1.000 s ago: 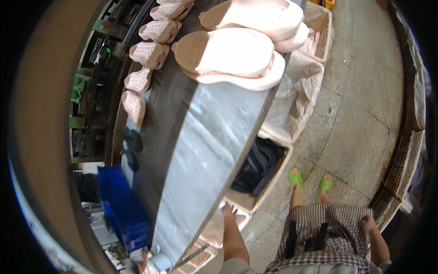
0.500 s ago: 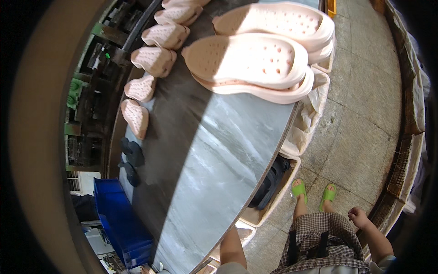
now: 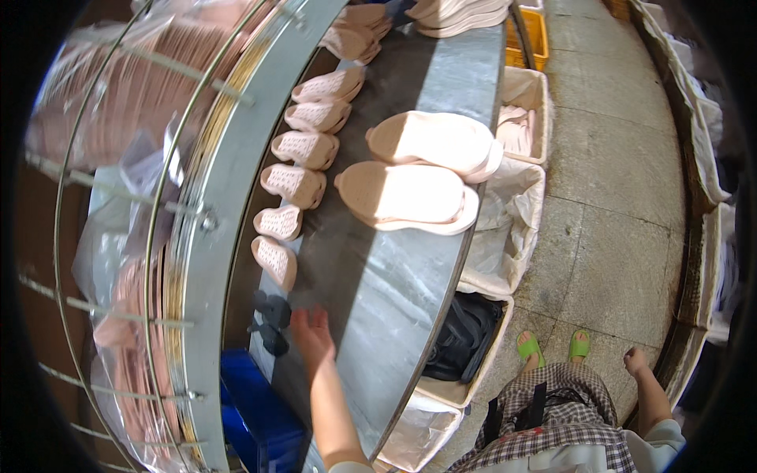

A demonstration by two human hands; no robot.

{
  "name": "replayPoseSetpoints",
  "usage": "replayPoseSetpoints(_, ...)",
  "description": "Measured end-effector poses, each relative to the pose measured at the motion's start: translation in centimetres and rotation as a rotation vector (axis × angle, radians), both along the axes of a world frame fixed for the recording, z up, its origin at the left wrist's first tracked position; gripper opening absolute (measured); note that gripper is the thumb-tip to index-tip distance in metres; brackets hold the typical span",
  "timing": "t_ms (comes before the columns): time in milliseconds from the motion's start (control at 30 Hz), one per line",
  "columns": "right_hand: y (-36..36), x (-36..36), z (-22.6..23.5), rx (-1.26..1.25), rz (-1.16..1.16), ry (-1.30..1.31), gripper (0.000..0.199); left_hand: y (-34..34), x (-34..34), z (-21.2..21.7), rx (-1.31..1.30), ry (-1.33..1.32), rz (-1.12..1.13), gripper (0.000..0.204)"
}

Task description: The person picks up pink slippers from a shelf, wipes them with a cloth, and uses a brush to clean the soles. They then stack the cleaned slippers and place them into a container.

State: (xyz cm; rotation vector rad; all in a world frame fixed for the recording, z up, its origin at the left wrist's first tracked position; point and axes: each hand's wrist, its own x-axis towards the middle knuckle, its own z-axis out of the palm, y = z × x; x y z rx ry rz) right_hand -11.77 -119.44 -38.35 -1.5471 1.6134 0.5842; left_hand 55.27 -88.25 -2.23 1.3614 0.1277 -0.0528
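- Pink sole (image 3: pixel 275 261) lies at the near end of the row, just beyond your left hand (image 3: pixel 313 334), whose fingers are spread, holding nothing.
- Your right hand (image 3: pixel 635 362) hangs loosely curled, empty, above the floor (image 3: pixel 615 197).

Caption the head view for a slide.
Left hand reaches over a grey worktable toward pink shoe soles; right hand hangs free.

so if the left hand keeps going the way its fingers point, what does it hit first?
Probably the nearest pink sole at the end of the row along the table's far edge. The left hand is open, fingers pointing up the table; two dark pieces lie just left of that line. Depth is unclear.
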Motion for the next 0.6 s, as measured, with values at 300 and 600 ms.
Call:
replayPoseSetpoints(300, 6.1, 8.2, 5.1, 0.102, -0.006, -0.158, 0.023, 6.0, 21.0, -7.3, -0.324, 0.168, 0.139, 0.032)
replayPoseSetpoints(600, 6.9, 10.9, 5.4, 0.088, -0.053, -0.184, 0.023, 5.8, 24.2, -4.8, -0.528, 0.070, 0.060, 0.015)
